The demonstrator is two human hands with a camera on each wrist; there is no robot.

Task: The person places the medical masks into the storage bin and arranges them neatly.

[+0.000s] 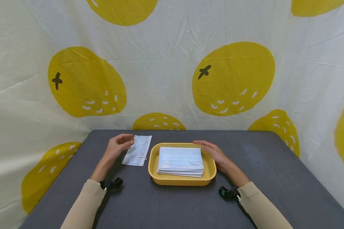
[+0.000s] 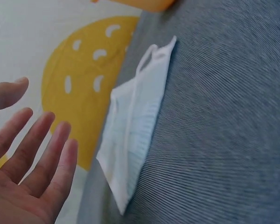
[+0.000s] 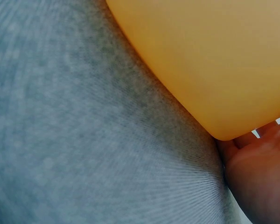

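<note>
Head view: one mask [image 1: 137, 150] lies out beside the relaxed, empty left hand [image 1: 117, 147], the stack [image 1: 180, 161] remains in the tray [image 1: 160, 179], right hand [image 1: 213, 151] flat against it.

You have a single white face mask [image 1: 137, 150] lying flat on the grey counter [image 1: 275, 178], just left of the yellow tray [image 1: 153, 165], its ear loops lying slack on top. Your left hand [image 1: 118, 146] hovers beside its left edge, fingers [image 2: 42, 149] relaxed and spread. The tray holds a neat stack of white masks [image 1: 180, 161]. Your right hand [image 1: 215, 152] rests against the tray's right rim, fingers straight
</note>
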